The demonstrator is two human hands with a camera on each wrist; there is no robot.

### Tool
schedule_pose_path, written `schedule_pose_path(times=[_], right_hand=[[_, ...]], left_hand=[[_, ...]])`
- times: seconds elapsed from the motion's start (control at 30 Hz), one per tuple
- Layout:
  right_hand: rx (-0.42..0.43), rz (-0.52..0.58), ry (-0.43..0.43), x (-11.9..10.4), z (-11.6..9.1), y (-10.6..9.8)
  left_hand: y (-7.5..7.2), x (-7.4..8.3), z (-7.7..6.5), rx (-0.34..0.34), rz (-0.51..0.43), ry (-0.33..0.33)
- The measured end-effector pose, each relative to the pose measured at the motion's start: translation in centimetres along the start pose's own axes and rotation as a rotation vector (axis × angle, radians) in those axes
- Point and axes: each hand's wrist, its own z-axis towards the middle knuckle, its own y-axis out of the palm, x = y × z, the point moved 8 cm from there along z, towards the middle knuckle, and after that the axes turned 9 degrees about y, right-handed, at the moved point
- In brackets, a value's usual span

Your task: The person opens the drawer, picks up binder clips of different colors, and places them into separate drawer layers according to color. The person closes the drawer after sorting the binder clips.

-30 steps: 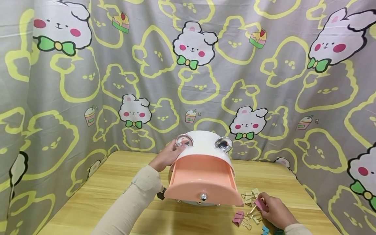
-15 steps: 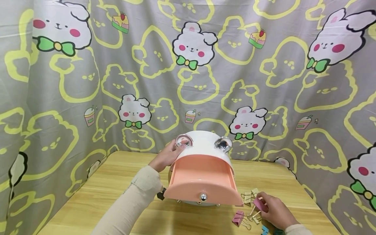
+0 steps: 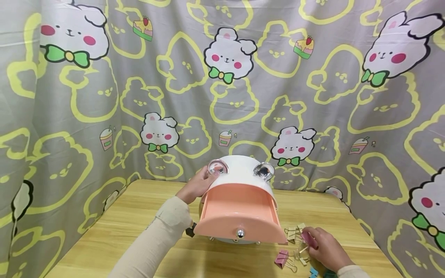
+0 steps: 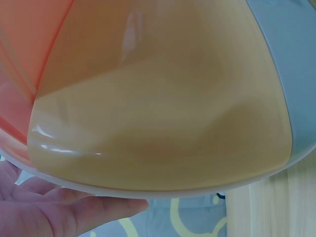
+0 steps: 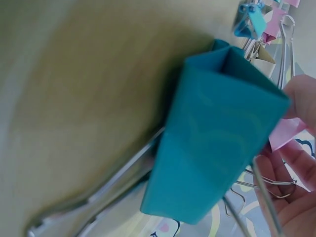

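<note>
Left hand (image 3: 197, 186) stretched forward, right hand (image 3: 327, 248) nearer, lower; pinching

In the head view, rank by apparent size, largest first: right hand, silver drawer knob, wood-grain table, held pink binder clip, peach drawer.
Wood-grain table
Peach drawer
Right hand
Held pink binder clip, partly covered
Silver drawer knob
</note>
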Motion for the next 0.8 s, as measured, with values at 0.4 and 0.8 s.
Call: schedule_pose_path(times=[0.4,0.8], right_hand=[[0.028,0.014,0.0,-0.61,-0.06,-0.2],[-0.012,0.03,0.028,-0.38,-0.14,-0.65]], left_hand=[[-0.12,-0.23,-0.11,0.001,0.019,-0.021],[0.05,-0.12,0.17,0.003,0.007,0.01]])
